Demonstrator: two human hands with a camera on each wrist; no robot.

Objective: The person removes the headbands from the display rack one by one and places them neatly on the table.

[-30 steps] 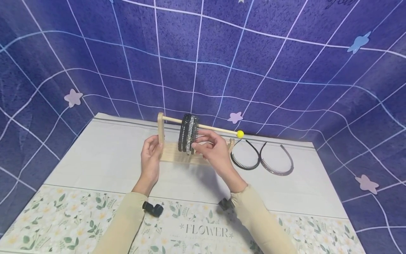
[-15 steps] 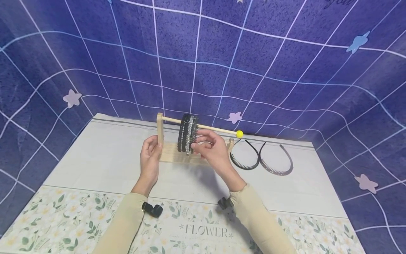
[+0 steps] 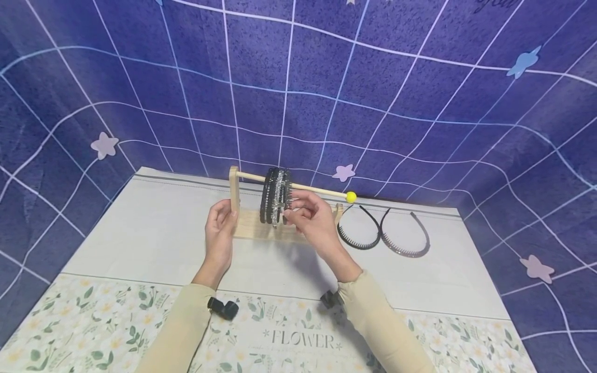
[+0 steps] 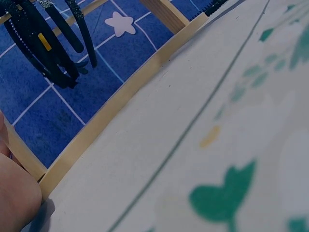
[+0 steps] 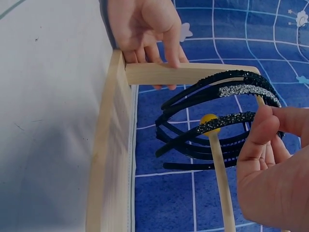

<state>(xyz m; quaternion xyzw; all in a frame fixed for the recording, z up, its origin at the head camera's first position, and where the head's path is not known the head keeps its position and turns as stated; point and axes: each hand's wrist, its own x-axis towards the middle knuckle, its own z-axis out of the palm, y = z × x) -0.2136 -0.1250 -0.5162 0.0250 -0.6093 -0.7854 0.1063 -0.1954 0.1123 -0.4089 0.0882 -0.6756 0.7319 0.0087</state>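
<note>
Several dark headbands [image 3: 268, 199], one with a silver glittery band [image 3: 278, 199], hang on the wooden rod [image 3: 322, 190] of a wooden stand [image 3: 254, 225]. My left hand [image 3: 219, 228] holds the stand's left upright [image 3: 234, 191], its thumb along the near side. With thumb and fingers my right hand [image 3: 317, 220] pinches the rightmost headband [image 5: 231, 120], black and speckled, low on its curve. In the right wrist view its neighbours hang in a loose bunch. Only a bit of my left hand [image 4: 19, 193] shows in the left wrist view.
A yellow ball [image 3: 351, 197] caps the rod's right end. To the right of the stand lie a black toothed headband [image 3: 359, 243] and a brownish one [image 3: 410, 254], side by side on the white table cover [image 3: 154, 238]. A blue grid-patterned cloth [image 3: 298, 103] rises behind.
The pinched headband stands slightly farther from the silver one, with a small gap showing between them. Both hands stay nearly in place; the whole view has drifted a little.
</note>
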